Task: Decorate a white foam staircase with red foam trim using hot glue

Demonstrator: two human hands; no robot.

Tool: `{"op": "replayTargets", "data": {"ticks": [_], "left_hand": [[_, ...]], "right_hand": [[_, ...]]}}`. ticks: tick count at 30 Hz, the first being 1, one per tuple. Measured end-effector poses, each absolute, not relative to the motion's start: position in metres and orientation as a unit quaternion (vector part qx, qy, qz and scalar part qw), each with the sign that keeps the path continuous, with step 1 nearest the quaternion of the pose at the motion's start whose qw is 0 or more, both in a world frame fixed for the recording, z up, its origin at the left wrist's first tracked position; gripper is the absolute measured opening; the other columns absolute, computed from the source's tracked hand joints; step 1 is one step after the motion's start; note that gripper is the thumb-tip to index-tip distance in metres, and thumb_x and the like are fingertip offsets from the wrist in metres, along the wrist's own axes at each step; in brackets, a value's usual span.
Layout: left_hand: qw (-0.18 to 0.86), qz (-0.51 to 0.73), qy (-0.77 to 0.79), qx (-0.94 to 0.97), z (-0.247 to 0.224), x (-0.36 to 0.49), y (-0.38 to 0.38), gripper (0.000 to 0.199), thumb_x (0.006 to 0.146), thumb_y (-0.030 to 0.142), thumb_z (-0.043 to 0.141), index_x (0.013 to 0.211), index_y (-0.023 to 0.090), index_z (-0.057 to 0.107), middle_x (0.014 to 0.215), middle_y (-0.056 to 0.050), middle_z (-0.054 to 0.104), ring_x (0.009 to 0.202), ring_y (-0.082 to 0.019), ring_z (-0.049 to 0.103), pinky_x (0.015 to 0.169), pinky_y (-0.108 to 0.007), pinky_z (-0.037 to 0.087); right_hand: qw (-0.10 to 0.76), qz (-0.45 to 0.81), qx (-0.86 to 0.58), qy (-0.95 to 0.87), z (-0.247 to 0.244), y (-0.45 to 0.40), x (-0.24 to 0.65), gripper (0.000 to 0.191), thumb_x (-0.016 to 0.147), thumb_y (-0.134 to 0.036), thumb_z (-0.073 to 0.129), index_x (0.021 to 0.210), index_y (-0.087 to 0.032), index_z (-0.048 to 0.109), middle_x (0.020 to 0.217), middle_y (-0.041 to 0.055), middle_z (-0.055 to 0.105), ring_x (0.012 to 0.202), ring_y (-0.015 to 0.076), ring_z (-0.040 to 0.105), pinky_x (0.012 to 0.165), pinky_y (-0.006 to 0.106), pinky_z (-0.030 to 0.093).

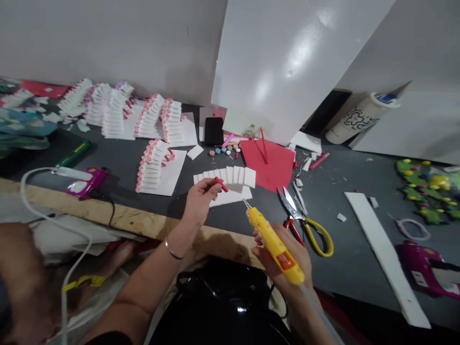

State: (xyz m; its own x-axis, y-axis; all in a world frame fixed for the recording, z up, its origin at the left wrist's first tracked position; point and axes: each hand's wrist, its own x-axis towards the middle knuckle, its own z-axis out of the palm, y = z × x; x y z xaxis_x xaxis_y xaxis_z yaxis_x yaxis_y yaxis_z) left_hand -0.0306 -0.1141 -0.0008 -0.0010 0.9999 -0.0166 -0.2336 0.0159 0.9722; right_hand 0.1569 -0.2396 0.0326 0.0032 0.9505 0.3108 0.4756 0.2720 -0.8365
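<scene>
My left hand (201, 197) is closed, pinching a short red stick (221, 185) between thumb and fingertips. Just behind it lies a white foam piece (230, 195) with a curved row of upright white strips (235, 175) along it. My right hand (287, 249) wraps round a yellow pen-shaped tool (271, 239) with an orange button and a thin forked metal tip. That tip points at the near edge of the foam piece and seems apart from the red stick. Right of the tool lie open scissors (304, 223) with one red and one yellow handle.
Finished-looking white strip rows with pink tops (153, 165) stand at left. A red sheet (269, 163), black phone-like object (213, 131) and small paint pots (223, 150) lie behind. Purple power strips (88, 182) sit at both sides. A white tumbler (361, 117) leans at right; another person's arm (25, 278) is lower left.
</scene>
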Motion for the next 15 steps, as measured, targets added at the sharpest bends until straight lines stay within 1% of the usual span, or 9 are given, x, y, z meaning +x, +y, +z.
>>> {"op": "replayTargets", "data": {"ticks": [2,4,8,11,15], "left_hand": [[0.611,0.552,0.426,0.375,0.006,-0.029,-0.115,0.028,0.069,0.039,0.083,0.082,0.017,0.069,0.071,-0.001,0.067,0.058,-0.007,0.052,0.050,-0.021,0.040],[0.651,0.536,0.415,0.340,0.012,-0.028,-0.118,0.032,0.068,0.041,0.085,0.080,0.018,0.068,0.072,-0.002,0.066,0.063,-0.009,0.056,0.050,-0.020,0.040],[0.690,0.492,0.404,0.345,0.018,-0.027,-0.126,0.034,0.074,0.049,0.080,0.080,0.019,0.065,0.073,-0.001,0.065,0.067,-0.010,0.059,0.051,-0.021,0.043],[0.709,0.475,0.388,0.347,0.020,-0.023,-0.131,0.032,0.077,0.050,0.078,0.082,0.020,0.065,0.073,0.000,0.064,0.066,-0.010,0.058,0.051,-0.022,0.044],[0.758,0.467,0.379,0.253,0.027,-0.018,-0.136,0.032,0.067,0.042,0.087,0.078,0.020,0.068,0.072,0.001,0.064,0.061,-0.007,0.055,0.048,-0.018,0.042]], "right_hand": [[0.455,0.254,-0.511,-0.684,0.034,-0.234,0.154,0.013,0.086,-0.034,0.070,0.092,-0.024,0.064,0.084,0.0043,0.068,0.076,0.0204,0.067,0.066,0.031,0.054],[0.453,0.242,-0.493,-0.702,0.035,-0.230,0.153,0.012,0.088,-0.032,0.068,0.093,-0.024,0.063,0.085,0.0051,0.068,0.077,0.0209,0.067,0.067,0.032,0.054],[0.432,0.230,-0.490,-0.721,0.037,-0.229,0.152,0.011,0.088,-0.029,0.068,0.096,-0.023,0.063,0.088,0.0058,0.069,0.080,0.0206,0.067,0.068,0.031,0.054],[0.431,0.216,-0.490,-0.726,0.038,-0.228,0.152,0.010,0.089,-0.028,0.067,0.096,-0.023,0.063,0.088,0.0052,0.069,0.079,0.0199,0.067,0.068,0.030,0.054],[0.436,0.191,-0.492,-0.729,0.040,-0.227,0.150,0.007,0.091,-0.029,0.064,0.092,-0.022,0.060,0.083,0.0044,0.067,0.074,0.0186,0.066,0.065,0.030,0.052]]}}
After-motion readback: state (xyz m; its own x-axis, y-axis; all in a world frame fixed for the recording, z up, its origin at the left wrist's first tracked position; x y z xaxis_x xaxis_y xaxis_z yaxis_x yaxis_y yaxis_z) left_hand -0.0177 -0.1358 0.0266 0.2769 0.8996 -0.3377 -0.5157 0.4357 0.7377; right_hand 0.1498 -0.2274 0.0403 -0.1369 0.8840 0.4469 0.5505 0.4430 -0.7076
